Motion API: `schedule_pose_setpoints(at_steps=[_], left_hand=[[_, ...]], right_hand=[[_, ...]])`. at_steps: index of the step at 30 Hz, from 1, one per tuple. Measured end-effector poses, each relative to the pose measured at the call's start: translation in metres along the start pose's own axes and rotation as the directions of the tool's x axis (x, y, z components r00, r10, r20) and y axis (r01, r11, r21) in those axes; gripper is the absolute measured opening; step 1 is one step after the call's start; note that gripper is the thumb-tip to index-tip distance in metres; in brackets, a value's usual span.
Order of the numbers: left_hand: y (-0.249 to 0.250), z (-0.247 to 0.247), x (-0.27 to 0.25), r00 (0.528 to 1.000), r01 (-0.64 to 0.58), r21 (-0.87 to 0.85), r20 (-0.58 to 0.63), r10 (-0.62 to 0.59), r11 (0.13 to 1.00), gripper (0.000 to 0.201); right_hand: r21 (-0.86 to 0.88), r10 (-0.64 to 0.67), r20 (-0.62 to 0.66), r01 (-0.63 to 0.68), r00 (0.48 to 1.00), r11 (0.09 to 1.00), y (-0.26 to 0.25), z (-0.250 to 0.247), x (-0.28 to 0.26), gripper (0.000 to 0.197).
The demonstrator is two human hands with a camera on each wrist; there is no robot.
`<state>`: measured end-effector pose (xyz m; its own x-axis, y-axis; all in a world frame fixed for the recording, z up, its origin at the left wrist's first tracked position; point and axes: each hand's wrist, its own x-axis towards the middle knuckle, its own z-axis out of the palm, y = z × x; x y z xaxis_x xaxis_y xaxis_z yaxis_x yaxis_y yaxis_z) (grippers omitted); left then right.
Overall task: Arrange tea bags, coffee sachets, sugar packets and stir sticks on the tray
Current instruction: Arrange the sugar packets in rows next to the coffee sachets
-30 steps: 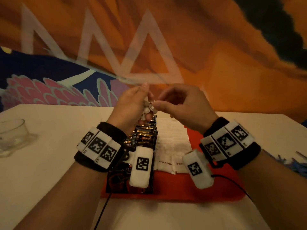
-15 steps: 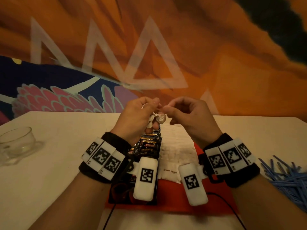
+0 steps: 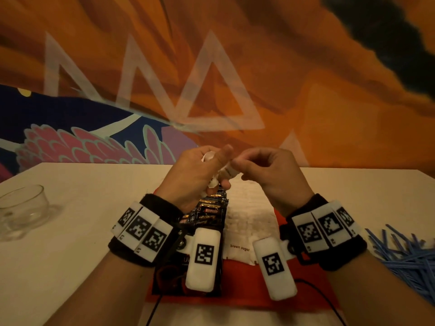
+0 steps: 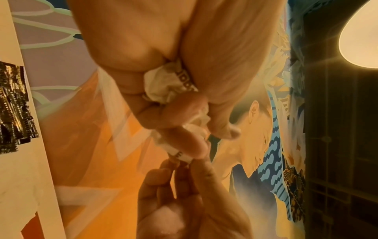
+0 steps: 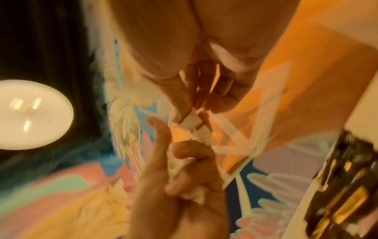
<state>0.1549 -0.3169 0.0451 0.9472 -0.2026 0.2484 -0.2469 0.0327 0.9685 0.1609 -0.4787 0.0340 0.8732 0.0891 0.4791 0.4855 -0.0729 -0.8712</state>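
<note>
Tea bags (image 4: 163,87), crumpled and white, sit bunched inside the left hand (image 3: 195,177), whose fingers curl round them while the thumb stands up beside them. One paper tag (image 4: 180,156) sticks out past the left fingertips (image 4: 192,145), and the right hand (image 3: 270,175) pinches that tag between thumb and forefinger, its other fingers loosely curled behind. Both hands meet above the far end of the red tray (image 3: 247,285), the knuckles nearly touching.

Below the left fingers lies a row of dark coffee sachets (image 3: 207,212) with gold print, running back toward the wrist. Below the right fingers lies a row of white sugar packets (image 3: 249,215), just beside the sachets; the nearest one reads "brown sugar". Both rows rest on the tray.

Well to the right of the right wrist, a loose heap of blue stir sticks (image 3: 404,255) lies on the pale table (image 3: 70,267), off the tray. Well to the left of the left hand stands a clear glass bowl (image 3: 21,212). Behind the fingers rises an orange painted wall (image 3: 306,90).
</note>
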Motion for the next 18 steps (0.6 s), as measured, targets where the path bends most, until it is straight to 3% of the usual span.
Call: schedule_pose_setpoints(at_steps=[4,7,11,14,18], left_hand=[[0.0023,0.0011,-0.0027,0.995,-0.09,0.058,-0.045,0.092,0.994,0.03],[0.0027,0.002,-0.0019,0.978,-0.142,0.024,-0.154,0.145,0.989,0.016],[0.0031,0.0,-0.001,0.945,-0.182,0.052,-0.267,0.19,0.982,0.008],[0.005,0.0007,-0.0025,0.949,-0.196,0.103,-0.232,0.215,0.975,0.009],[0.0052,0.0034,-0.004,0.942,-0.236,0.127,-0.212,0.259,0.963,0.009]], right_hand=[[0.397,0.213,-0.012,-0.191,0.977,0.898,-0.0048,0.0027,0.0004,0.004],[0.516,0.251,-0.018,-0.206,0.968,0.832,-0.0061,0.0043,0.0007,0.007],[0.435,0.201,-0.006,-0.179,0.979,0.883,-0.0054,0.0016,0.0002,0.019],[0.258,0.124,0.065,-0.137,0.99,0.956,-0.0057,-0.0025,-0.0014,0.036],[0.171,0.05,0.071,-0.061,0.996,0.983,-0.0069,0.0052,-0.004,0.017]])
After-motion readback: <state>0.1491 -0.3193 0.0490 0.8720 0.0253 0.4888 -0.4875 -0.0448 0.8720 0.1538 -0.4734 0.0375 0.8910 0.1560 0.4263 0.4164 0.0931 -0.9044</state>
